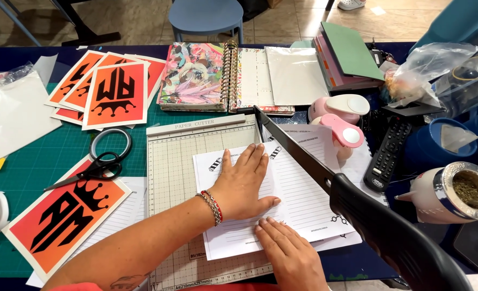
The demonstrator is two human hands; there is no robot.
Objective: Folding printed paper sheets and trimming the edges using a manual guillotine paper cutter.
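Observation:
My left hand [243, 180] lies flat, fingers spread, on a stack of white lined sheets [298, 194] resting on the gridded bed of a paper cutter [177, 161]. My right hand [290, 253] presses the near edge of the same sheets with its fingertips. The cutter's black blade arm [303, 156] is raised at an angle over the paper, and its thick black handle [395, 237] sticks out toward the lower right. Neither hand touches the handle. A chain bracelet and a red one sit on my left wrist.
Black scissors [96, 164] lie on a green cutting mat [39, 161] beside orange and black prints [61, 215], with more prints [112, 94] farther back. A spiral notebook [217, 75], pink punches [341, 121], a remote [387, 156] and a mate cup [457, 191] crowd the right.

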